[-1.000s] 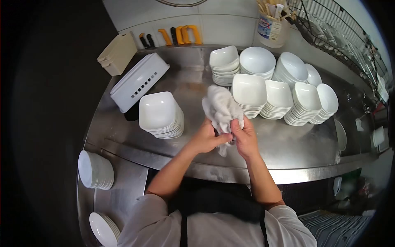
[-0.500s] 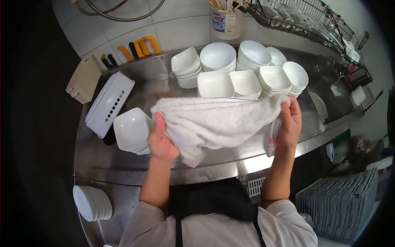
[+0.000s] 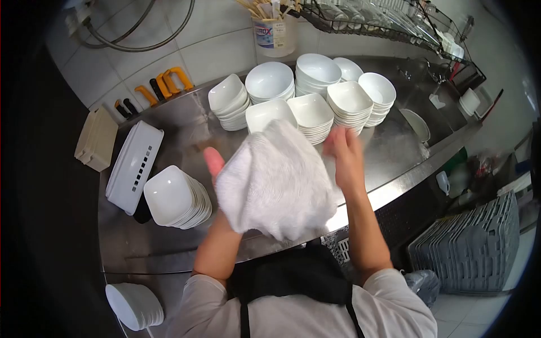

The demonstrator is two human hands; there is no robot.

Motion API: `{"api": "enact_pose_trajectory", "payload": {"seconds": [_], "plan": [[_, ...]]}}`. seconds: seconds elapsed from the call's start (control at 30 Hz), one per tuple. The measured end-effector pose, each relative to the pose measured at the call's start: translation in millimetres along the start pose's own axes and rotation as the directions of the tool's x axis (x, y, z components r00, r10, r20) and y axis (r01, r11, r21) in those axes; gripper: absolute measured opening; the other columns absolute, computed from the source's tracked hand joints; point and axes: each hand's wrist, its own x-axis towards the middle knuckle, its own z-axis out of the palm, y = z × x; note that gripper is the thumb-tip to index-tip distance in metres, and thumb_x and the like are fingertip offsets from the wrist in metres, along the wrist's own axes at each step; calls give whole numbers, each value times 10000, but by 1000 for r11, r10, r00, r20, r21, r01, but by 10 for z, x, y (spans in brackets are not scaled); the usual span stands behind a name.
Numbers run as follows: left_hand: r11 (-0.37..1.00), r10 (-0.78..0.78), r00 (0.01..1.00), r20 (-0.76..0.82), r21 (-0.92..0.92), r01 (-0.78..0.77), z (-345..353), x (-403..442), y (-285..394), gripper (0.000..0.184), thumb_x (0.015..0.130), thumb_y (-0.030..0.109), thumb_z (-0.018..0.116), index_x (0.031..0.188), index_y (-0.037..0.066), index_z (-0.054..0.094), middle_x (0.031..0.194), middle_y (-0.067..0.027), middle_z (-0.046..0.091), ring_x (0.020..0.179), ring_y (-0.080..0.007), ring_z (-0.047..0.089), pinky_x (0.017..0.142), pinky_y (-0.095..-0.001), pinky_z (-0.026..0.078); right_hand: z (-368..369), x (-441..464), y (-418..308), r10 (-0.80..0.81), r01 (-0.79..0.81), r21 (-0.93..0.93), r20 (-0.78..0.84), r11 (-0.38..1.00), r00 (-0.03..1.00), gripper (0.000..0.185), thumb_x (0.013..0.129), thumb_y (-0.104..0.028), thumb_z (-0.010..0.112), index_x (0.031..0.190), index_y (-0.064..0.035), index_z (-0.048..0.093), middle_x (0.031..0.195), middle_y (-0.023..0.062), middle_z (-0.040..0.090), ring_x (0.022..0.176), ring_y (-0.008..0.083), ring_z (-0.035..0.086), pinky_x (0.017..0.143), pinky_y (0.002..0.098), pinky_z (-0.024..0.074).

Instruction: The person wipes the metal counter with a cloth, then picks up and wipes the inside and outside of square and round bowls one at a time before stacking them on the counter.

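Note:
A fluffy white towel (image 3: pixel 276 177) hangs bunched over my left hand (image 3: pixel 214 164). The thumb sticks out at the towel's left side, while the cloth hides the other fingers. To the right of the towel is my right hand (image 3: pixel 347 160), raised with its fingers loosely bent and a little blurred. Nothing shows in that hand, and it looks apart from the cloth. Behind the towel stand stacks of white square bowls (image 3: pixel 311 111) and white round bowls (image 3: pixel 269 80). Another stack of square bowls (image 3: pixel 169 194) sits left of my left hand.
A white plastic basket (image 3: pixel 134 169) and a beige box (image 3: pixel 97 138) stand at the left of the steel counter (image 3: pixel 169 248). Knives with yellow and black handles (image 3: pixel 163 84) line the wall. A wire rack (image 3: pixel 383 25) holds glasses at upper right. Grey crates (image 3: pixel 468 248) are stacked lower right.
The towel, stretched between both hands before, is now gathered over my left hand. My right hand has let go of its end and moved left. The view has shifted slightly.

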Motion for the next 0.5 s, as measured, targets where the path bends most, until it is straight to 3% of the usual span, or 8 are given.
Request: {"api": "enact_pose_trajectory", "payload": {"seconds": [0.07,0.1,0.2,0.27,0.3,0.37,0.4,0.5], "plan": [[996,12,999,51,-88,-8,-62,-32,67,1110,760,876,447,1472,28,381,1491,-196,424,1367,-359,418,1158,-504,295,61,-294,187,376,-453,274,291,849,880,681,1011,-581,361,1363,-17,508,1329,153,554,1222,249,547,1014,387,455],[992,10,998,67,-126,-1,-97,-62,94,1113,761,876,444,1475,24,376,1501,-202,411,1371,-363,413,1158,-505,295,395,-456,-24,495,-568,358,280,741,822,758,1010,-632,271,1413,-16,453,1344,158,553,1235,250,550,1035,393,454],[995,-41,983,179,-83,57,-201,-54,205,1163,732,895,452,1466,-4,378,1504,-208,409,1369,-360,417,1158,-503,298,600,-527,-354,284,-642,711,577,288,766,722,1003,-582,388,1457,-21,387,1349,155,567,1251,275,553,1084,434,430],[998,12,975,222,52,-24,-85,-63,280,1074,775,787,580,1451,-25,386,1440,-214,485,1331,-337,470,1150,-480,322,486,-335,-394,233,-570,648,534,505,813,656,991,-452,517,1468,-26,373,1342,148,566,1217,249,573,1059,413,451],[934,21,994,109,352,-59,-44,-154,423,1016,783,703,638,1447,-26,392,1419,-209,501,1310,-321,492,1132,-463,347,435,-218,-455,200,-522,601,520,605,831,643,985,-387,581,1474,-28,366,1338,144,566,1200,237,582,1046,402,462],[560,148,985,-90,829,-8,41,-379,719,922,798,534,753,1439,-30,402,1378,-200,534,1267,-288,534,1096,-429,399,318,-117,-646,194,-373,535,361,758,912,603,897,-172,722,1407,-36,429,1248,137,605,1117,213,617,968,366,510],[455,240,945,-221,886,91,348,-285,645,681,799,233,799,1346,-46,506,1229,-150,629,1102,-209,630,976,-350,491,255,-60,-683,159,-278,462,279,842,947,594,886,-136,730,1392,-36,435,1218,134,618,1086,205,627,943,354,521],[99,266,867,-421,907,410,497,-258,929,437,844,128,743,1214,-57,601,1078,-98,693,936,-151,670,857,-297,529,137,115,-929,3,-54,403,126,913,992,596,856,-48,745,1364,-39,433,1107,121,660,976,173,652,866,313,543]]}}
